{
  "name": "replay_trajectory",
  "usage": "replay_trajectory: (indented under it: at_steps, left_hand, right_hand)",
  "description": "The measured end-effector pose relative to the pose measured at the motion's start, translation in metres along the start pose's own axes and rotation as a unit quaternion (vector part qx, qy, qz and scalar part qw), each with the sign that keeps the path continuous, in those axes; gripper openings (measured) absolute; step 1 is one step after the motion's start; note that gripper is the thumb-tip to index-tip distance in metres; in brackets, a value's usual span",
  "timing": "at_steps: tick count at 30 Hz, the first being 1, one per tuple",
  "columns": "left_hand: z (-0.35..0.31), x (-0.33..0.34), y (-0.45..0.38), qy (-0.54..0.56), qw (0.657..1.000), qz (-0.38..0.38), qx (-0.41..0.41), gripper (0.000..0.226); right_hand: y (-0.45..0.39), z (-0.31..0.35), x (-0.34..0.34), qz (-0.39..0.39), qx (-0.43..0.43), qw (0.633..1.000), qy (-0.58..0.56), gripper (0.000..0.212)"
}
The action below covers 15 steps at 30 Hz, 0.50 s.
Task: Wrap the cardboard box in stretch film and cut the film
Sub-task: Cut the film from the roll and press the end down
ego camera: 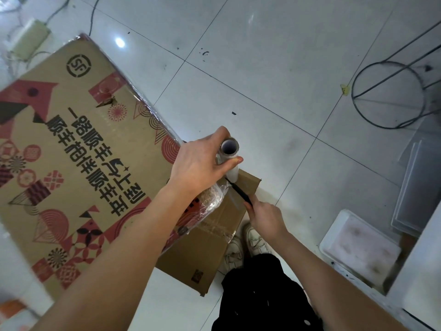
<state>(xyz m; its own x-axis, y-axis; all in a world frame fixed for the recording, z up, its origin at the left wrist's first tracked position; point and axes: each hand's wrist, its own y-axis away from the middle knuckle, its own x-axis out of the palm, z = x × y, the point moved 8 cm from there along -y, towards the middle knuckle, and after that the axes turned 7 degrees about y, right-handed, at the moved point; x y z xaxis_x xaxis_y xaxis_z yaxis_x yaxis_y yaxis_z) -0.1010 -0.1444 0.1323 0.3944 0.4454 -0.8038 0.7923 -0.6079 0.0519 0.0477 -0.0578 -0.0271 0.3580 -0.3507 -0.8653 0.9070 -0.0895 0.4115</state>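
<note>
A big brown cardboard box (78, 144) with red and black print stands on the tiled floor, its right edge covered in shiny film. My left hand (200, 163) grips the stretch film roll (230, 158) upright at the box's near right corner. A bunched strand of film (214, 199) runs from the roll down to the box. My right hand (266, 217) holds a black knife (238, 191), its tip touching the film just below the roll.
A flat piece of cardboard (205, 254) lies under the box by my shoes (245, 244). A white tray (358, 249) and grey panels (420, 187) lie at right. A wire stool base (391, 96) stands at far right, cables and a power strip (29, 39) at top left.
</note>
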Motion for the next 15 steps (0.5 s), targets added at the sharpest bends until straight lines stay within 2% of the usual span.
replay_trajectory:
  at_steps: [6,10,15]
  left_hand:
    - [-0.001,0.000,-0.001,-0.004,1.000,0.002,0.010,0.042]
    - [0.002,-0.001,0.001,-0.005,1.000,-0.003,-0.001,0.042]
    - [0.001,-0.001,0.000,-0.003,1.000,-0.003,0.003,0.042]
  right_hand:
    - [-0.035,0.027,-0.001,0.028,-0.028,0.999,0.027,0.039]
    - [-0.023,0.010,0.008,0.049,0.009,0.998,0.041,0.039]
    - [-0.011,-0.003,0.005,0.049,0.000,0.998,0.038,0.038]
